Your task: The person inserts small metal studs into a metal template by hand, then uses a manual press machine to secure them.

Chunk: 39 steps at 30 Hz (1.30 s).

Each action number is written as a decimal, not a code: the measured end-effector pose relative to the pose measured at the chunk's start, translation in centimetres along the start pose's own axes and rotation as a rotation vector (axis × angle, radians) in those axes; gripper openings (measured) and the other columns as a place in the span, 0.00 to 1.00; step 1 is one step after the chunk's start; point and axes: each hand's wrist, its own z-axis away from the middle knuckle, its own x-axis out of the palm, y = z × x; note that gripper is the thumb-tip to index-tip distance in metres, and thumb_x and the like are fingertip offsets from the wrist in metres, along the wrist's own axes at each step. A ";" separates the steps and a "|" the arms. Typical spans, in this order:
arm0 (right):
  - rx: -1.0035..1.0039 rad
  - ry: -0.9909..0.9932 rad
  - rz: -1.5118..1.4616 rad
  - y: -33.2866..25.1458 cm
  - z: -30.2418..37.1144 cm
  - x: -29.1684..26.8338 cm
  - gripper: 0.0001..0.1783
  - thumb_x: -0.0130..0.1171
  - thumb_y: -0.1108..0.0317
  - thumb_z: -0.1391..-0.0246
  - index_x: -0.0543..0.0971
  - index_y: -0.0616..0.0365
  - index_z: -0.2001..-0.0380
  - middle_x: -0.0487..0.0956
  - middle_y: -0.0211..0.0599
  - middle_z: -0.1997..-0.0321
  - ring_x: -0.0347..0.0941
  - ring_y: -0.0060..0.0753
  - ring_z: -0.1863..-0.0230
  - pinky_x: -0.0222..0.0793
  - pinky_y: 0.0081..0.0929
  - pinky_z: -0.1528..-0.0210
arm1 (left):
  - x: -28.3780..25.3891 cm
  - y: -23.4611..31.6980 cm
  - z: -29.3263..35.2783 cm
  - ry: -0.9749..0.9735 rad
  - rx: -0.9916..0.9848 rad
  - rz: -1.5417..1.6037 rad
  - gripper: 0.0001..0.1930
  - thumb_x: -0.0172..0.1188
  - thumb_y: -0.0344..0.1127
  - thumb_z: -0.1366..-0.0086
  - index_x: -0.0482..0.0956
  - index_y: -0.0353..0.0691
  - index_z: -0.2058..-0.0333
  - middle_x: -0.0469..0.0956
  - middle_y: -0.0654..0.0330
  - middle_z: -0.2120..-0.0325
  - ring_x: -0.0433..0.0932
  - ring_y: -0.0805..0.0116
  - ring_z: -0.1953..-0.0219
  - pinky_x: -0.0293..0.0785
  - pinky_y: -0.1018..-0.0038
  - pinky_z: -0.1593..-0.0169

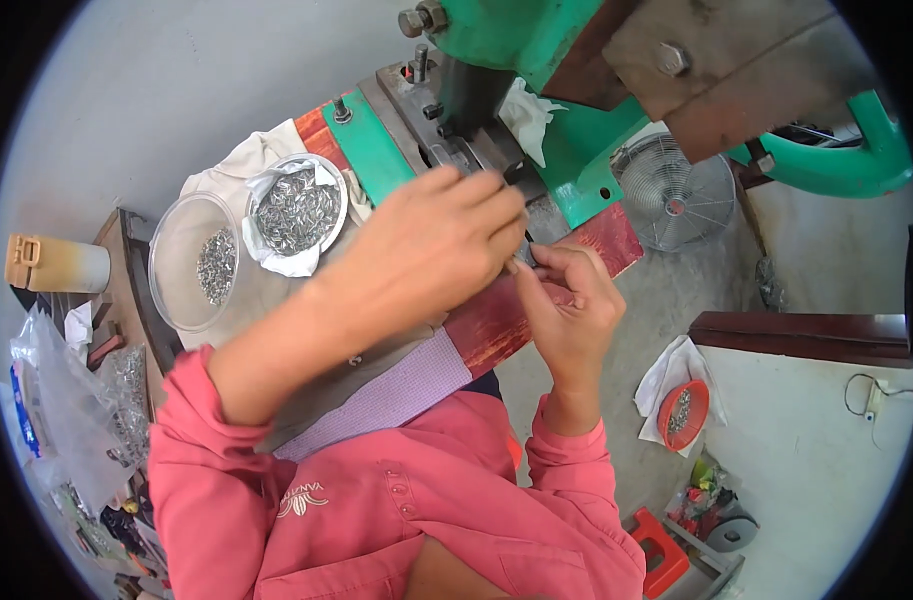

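Note:
Just in front of the die of a green press [381, 150], my left hand [431, 235] is closed with its fingers curled down. Its fingertips are hidden behind the back of the hand, so what they hold does not show. Close by on the right, my right hand [581, 300] pinches thumb and forefinger together near a small dark part too small to name. The two hands nearly meet over the red worktop [486, 325]. A foil-lined bowl of small shiny metal pieces [298, 212] stands to the left of my left forearm, beside a clear plastic tub [181, 300] holding more pieces.
The press's heavy ram block [741, 75] hangs above at the right. A round fan [671, 190] stands behind the worktop. An orange basket of metal pieces [683, 415] rests on a cloth at the right. Plastic bags [71, 400] crowd the shelf at left.

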 end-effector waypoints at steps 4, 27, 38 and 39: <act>-0.045 -0.016 0.004 0.3 -1.0 1.0 0.12 0.73 0.77 0.56 0.81 0.65 0.68 0.81 0.40 0.68 0.80 0.28 0.73 0.76 0.23 0.72 | 2.2 0.9 1.9 0.084 -0.107 0.008 0.24 0.57 0.33 0.43 0.77 0.38 0.46 0.76 0.60 0.45 0.73 0.64 0.41 0.69 0.69 0.46; -0.014 -0.485 -0.174 6.4 -9.3 2.6 0.08 0.55 0.70 0.36 0.78 0.63 0.60 0.71 0.43 0.61 0.69 0.41 0.57 0.65 0.30 0.54 | 4.5 2.0 2.8 0.249 -0.332 0.126 0.25 0.57 0.27 0.44 0.78 0.38 0.45 0.76 0.59 0.44 0.73 0.63 0.40 0.70 0.69 0.45; 0.061 -0.075 -0.154 4.5 -7.3 2.1 0.10 0.50 0.72 0.33 0.80 0.65 0.60 0.77 0.37 0.57 0.71 0.31 0.56 0.66 0.26 0.49 | 5.9 1.3 4.0 0.449 -0.328 0.415 0.29 0.65 0.22 0.48 0.75 0.33 0.44 0.73 0.52 0.41 0.73 0.53 0.39 0.74 0.62 0.42; -0.025 0.031 0.124 5.2 -6.9 0.6 0.11 0.50 0.70 0.32 0.80 0.64 0.57 0.78 0.38 0.54 0.72 0.30 0.53 0.67 0.26 0.48 | 5.8 1.3 4.2 0.468 -0.395 0.485 0.32 0.67 0.23 0.49 0.73 0.34 0.42 0.72 0.50 0.40 0.72 0.50 0.39 0.73 0.61 0.41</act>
